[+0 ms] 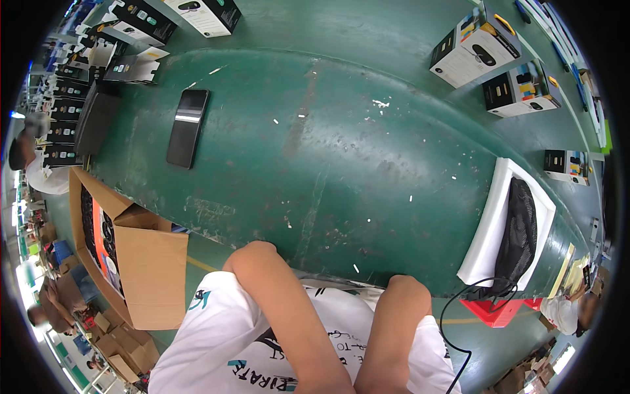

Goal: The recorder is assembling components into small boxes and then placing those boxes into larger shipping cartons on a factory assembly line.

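Observation:
Both my hands are out of view. My left forearm and my right forearm run up from the lower edge and come together there. Their bent elbows rest at the near edge of the green worktable. A dark smartphone lies on the left part of the table, well away from my arms. At the right end is a white foam tray holding a black mesh pouch. A black cable hangs from beside the tray over the edge.
An open cardboard box with packed items stands at the left. Printed product boxes are at the far right, with several black boxes stacked far left. A red stool sits under the right end. Other people are in the background.

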A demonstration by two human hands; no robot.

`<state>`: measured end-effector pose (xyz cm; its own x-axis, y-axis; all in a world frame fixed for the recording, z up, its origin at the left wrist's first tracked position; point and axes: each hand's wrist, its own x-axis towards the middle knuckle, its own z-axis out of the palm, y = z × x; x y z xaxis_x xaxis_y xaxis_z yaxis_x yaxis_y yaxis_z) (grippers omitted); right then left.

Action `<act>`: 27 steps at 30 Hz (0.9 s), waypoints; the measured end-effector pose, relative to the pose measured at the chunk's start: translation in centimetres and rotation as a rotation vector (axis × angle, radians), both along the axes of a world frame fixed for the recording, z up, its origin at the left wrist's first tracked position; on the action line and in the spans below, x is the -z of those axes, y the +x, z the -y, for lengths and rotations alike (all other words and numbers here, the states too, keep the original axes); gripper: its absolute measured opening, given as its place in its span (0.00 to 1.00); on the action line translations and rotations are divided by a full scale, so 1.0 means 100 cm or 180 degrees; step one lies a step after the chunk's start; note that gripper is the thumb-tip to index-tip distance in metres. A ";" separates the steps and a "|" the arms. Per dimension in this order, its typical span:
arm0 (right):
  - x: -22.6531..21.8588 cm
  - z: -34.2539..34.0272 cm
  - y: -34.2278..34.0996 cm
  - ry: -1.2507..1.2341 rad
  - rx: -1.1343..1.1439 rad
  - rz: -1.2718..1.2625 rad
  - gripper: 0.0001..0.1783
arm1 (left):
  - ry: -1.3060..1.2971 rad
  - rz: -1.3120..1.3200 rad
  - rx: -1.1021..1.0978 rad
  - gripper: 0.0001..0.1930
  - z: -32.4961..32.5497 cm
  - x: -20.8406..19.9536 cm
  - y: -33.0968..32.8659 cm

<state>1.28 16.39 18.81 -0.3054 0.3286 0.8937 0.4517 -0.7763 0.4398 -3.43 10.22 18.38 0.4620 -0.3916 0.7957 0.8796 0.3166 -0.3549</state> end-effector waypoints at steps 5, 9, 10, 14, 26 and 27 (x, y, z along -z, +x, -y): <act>-0.008 0.008 0.001 -0.0133 -0.0074 0.0138 0.17 | -0.0030 -0.0043 0.0011 0.26 0.011 0.000 0.007; -0.017 0.015 0.009 -0.0198 -0.0136 0.0377 0.17 | -0.0214 0.0373 0.1262 0.25 0.007 0.000 0.024; -0.018 0.014 0.008 -0.0206 -0.0154 0.0433 0.16 | -0.0191 0.0402 0.1270 0.25 0.005 -0.002 0.022; -0.022 0.020 0.004 -0.0268 -0.0404 0.0505 0.16 | -0.0106 0.0410 0.1693 0.24 0.007 -0.001 0.025; -0.018 -0.002 0.020 0.0578 0.0307 0.0773 0.19 | -0.0149 0.0564 0.1864 0.24 0.018 -0.009 0.013; -0.017 -0.002 0.015 0.0608 0.0656 0.0699 0.20 | -0.0142 0.0528 0.2055 0.24 0.016 -0.006 0.013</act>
